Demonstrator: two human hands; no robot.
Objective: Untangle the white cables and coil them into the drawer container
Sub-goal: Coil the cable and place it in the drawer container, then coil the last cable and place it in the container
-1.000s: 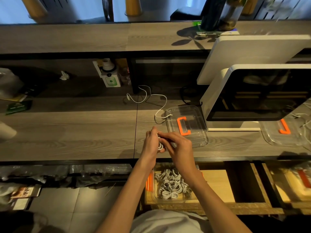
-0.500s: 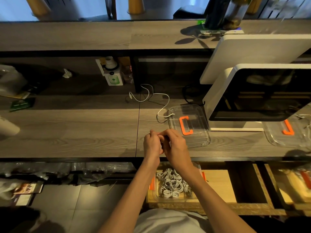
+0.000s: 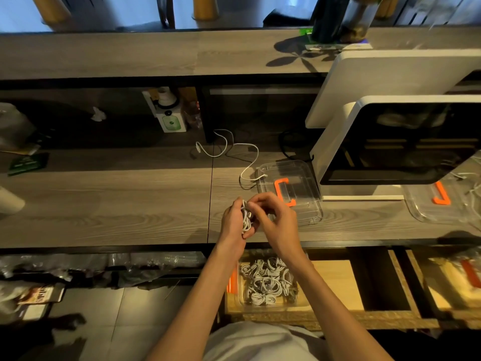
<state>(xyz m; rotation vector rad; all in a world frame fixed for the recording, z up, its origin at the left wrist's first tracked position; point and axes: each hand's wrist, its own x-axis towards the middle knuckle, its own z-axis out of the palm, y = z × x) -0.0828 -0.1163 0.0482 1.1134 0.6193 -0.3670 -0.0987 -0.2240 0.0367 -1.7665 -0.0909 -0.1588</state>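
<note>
A small coil of white cable sits between both hands, just above the front edge of the wooden counter. My left hand grips the coil around its side. My right hand pinches the cable's end at the top of the coil. Below the hands, an open wooden drawer holds a clear container with an orange clip, filled with several coiled white cables. Another loose white cable snakes across the counter behind the hands.
A clear lid with an orange handle lies on the counter right of the hands. A white screen unit stands at the right, with a second clear lid beyond it. A small white box sits on the shelf behind.
Both hands stayed at the counter's front edge working the coil; my right hand's fingers have shifted to the top of the coil, which now shows more between the hands.
</note>
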